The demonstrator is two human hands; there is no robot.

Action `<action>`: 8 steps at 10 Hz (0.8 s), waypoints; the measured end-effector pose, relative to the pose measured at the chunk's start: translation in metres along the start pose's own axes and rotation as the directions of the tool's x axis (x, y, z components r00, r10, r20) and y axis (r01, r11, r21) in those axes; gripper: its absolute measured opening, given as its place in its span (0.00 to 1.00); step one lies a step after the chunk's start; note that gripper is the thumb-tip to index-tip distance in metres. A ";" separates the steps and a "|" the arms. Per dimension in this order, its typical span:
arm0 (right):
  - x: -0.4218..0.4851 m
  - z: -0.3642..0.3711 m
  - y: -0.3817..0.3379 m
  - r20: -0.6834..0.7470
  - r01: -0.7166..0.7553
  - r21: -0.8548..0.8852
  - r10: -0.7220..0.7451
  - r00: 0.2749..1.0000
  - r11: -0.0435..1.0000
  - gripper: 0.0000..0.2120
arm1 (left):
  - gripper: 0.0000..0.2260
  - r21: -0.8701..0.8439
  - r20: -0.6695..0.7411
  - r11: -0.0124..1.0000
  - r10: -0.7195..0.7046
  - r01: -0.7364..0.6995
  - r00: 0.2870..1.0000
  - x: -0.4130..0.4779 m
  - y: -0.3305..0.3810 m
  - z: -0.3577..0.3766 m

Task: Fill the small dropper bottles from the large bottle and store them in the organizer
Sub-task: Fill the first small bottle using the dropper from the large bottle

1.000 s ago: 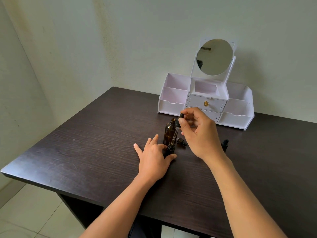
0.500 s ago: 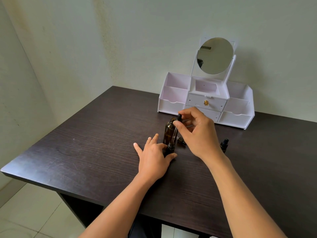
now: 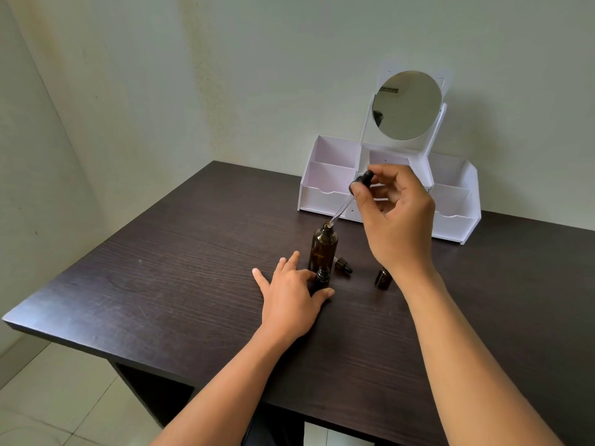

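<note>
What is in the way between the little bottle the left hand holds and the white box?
The big bottle stands right behind the little bottle, between it and the white box. The right hand also holds a dropper above that path.

The organizer stands at the back of the worktop, with the large bottle before it and a dropper tip at its mouth. A small bottle stands just before that; a cap lies right of it, and a second small bottle stands farther right.

Right hand lifted the dropper — tip now at large bottle.
</note>
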State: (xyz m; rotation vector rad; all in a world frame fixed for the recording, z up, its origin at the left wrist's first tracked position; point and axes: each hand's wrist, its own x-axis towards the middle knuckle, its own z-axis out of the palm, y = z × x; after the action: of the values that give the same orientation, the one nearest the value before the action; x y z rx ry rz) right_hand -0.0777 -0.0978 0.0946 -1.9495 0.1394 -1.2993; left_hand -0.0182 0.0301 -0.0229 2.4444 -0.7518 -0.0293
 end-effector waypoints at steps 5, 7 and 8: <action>0.007 0.016 0.022 0.237 -0.066 -0.167 0.105 0.966 0.984 0.07 | 0.21 0.010 0.019 1.000 -0.011 0.011 1.000 0.000 0.002 -0.003; 0.007 0.019 0.028 0.238 0.001 -0.259 0.063 0.969 0.966 0.03 | 0.21 0.011 0.019 1.000 -0.008 0.008 1.000 0.000 0.002 -0.003; 0.008 0.020 0.029 0.245 -0.004 -0.275 0.074 0.967 0.962 0.04 | 0.21 0.011 0.017 1.000 -0.006 0.006 1.000 0.001 0.002 -0.003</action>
State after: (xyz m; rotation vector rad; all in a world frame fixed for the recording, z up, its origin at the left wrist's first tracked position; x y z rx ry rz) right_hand -0.0484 -0.1110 0.0784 -2.3165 0.2394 -1.0357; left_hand -0.0183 0.0297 -0.0190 2.4595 -0.7536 -0.0492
